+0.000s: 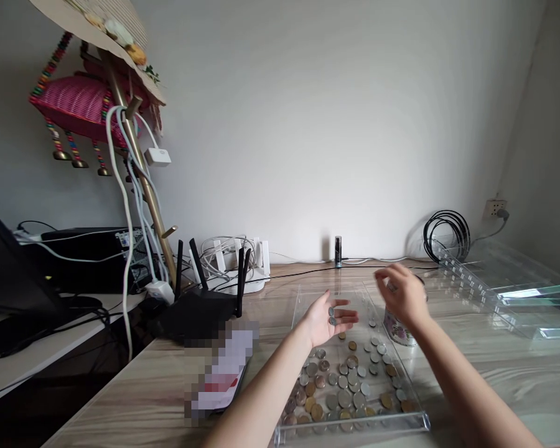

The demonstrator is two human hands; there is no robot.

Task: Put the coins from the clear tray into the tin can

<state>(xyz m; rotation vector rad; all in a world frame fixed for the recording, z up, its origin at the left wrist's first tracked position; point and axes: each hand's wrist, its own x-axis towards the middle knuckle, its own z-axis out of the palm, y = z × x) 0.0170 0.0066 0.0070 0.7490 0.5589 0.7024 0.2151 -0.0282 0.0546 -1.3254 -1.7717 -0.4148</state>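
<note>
Two small grey coins [332, 316]: lying on the palm of the left hand [325, 323], which is spread flat, palm up, fingers loosely extended, held above the far end of a clear plastic tray [354, 430]. Right hand [402, 297]: raised over a floral-patterned cup [396, 330] just beside the tray's right wall, fingers bent downward; blurred, so whether it pinches anything cannot be told. Tray contents: many loose coins [346, 387], silver and brass-coloured, densest toward the near end. Hard to make out: the cup's rim, hidden by the right hand; a flat item [221, 373] left of the tray, pixelated; both forearms cut off by the lower edge. Surface [135, 398]: pale wood-grain, also bearing a black router [204, 308], a small dark cylinder [338, 251] by the wall, a coiled black cable [446, 234] and stacked clear trays [504, 281] at right. Room: plain white wall, a socket [494, 207] at right, a pole [140, 162] with hat and pink basket at left.
</note>
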